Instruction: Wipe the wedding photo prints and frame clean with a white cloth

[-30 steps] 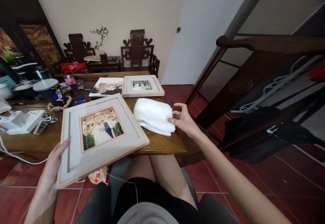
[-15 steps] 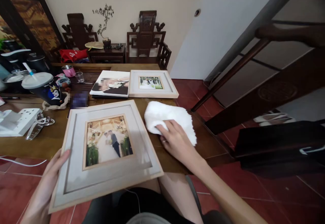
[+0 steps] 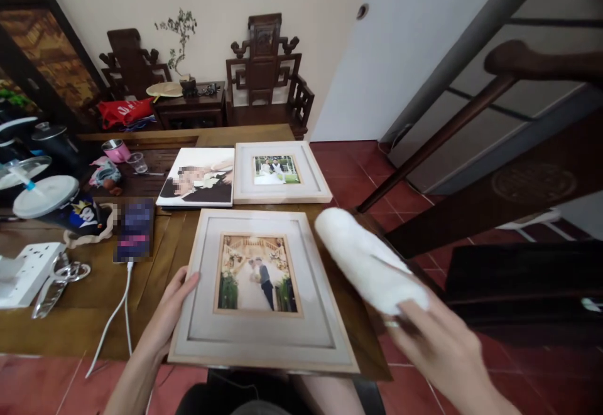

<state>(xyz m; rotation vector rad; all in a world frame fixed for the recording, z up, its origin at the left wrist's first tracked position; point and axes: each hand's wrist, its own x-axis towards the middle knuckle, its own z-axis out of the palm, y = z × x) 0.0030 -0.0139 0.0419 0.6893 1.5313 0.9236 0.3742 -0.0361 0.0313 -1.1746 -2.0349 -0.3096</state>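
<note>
A light wood picture frame (image 3: 198, 314) with a wedding photo in it is tilted low over the near edge of the table. My left hand (image 3: 172, 305) grips its left side, thumb on the front and the other fingers mostly hidden. To the right of the frame, my right hand (image 3: 438, 339) is closed on the near end of a fluffy white cloth (image 3: 362, 258), which hangs folded and slightly blurred above the table's right edge. The cloth and the frame are apart.
On the wooden table (image 3: 160, 296), a second framed photo (image 3: 315, 173) lies beside a photo album (image 3: 221, 195). At left are a charging phone (image 3: 135, 230), a lidded cup (image 3: 51, 201), a claw clip (image 3: 59, 280) and a power strip (image 3: 32, 270). A wooden chair (image 3: 443, 139) stands at right.
The picture frame has moved right and lies flatter, with my left hand on it. My right hand has lifted the cloth off the table, moving right and toward me.
</note>
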